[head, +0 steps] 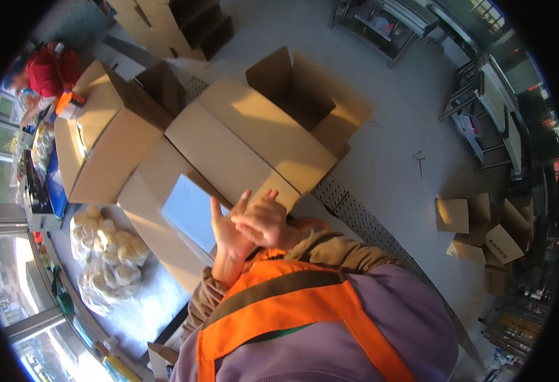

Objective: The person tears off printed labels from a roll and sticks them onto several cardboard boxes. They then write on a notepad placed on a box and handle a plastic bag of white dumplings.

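Observation:
My left hand [230, 231] is raised in front of my orange apron [279, 305], palm up with thumb and fingers apart, holding nothing I can see. My right hand [266, 220] meets it from the right, its fingers curled over the left hand's finger side; whether anything small is inside is hidden. Behind my left hand, a pale blue-white sheet [188, 210] with faint writing lies on a cardboard box [148, 184]. Just beyond my hands stands a large closed carton [250, 138], a seam running along its top.
Clear plastic bags of pale round items [110, 258] rest on a metal table [153, 310] at left. Another tall carton [112, 153] stands near a person in red [50, 71]. An open carton [308, 95] is beyond. Perforated metal strips [355, 210] run rightward; smaller open boxes [487, 234] sit at right.

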The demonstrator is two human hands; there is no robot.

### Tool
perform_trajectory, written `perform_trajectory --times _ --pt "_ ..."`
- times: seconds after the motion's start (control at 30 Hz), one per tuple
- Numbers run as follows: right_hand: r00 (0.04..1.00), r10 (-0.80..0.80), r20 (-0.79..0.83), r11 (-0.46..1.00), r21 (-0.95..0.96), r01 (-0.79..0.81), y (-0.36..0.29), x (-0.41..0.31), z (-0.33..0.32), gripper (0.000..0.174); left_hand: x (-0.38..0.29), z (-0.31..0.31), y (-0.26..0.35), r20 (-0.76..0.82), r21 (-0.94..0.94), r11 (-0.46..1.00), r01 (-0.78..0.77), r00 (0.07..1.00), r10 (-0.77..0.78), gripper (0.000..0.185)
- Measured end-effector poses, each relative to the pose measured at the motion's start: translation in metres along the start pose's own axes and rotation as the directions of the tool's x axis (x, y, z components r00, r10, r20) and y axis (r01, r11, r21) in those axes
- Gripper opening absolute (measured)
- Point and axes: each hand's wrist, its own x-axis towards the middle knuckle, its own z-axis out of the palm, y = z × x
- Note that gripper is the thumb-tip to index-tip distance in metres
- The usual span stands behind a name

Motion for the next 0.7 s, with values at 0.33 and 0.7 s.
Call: perform_trajectory --times 0.33,0.7 --pt "0.174 0.98 -0.092 0.192 0.645 -0.74 0.069 0.004 -0.089 0.051 -0.03 -0.009 0.014 -0.038 -0.176 0.982 -0.062 0.998 0.056 0.063" --pt "-0.014 0.783 0.622 0.324 -0.426 -0.845 0.01 -0.143 -0.19 0.035 -0.088 -0.079 0.03 -0.315 0.225 0.881 -0.417 0.824 0.471 0.057"
